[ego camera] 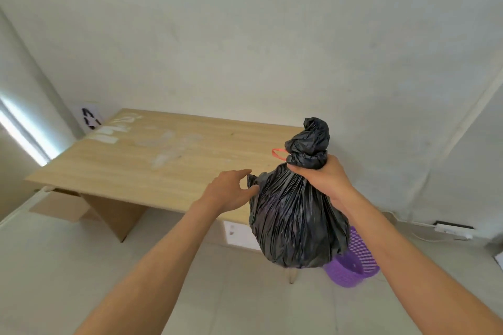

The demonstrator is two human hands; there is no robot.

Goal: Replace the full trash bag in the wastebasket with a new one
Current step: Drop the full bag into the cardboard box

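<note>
A full black trash bag point(295, 223) hangs in the air in front of the table, its neck bunched and twisted. My right hand point(324, 179) is shut around that neck. A red drawstring loop point(278, 153) sticks out to the left just above the grip. My left hand point(231, 190) is at the bag's upper left side, fingers spread and touching a fold of the plastic. A purple mesh wastebasket point(353, 266) lies tipped on the floor below and behind the bag, partly hidden by it.
A light wooden table point(141, 168) stands against the white wall, with faint clear plastic pieces point(163, 144) on its top. A cardboard box point(58, 205) sits under its left end. A power strip with a cable point(453, 228) lies on the floor at right.
</note>
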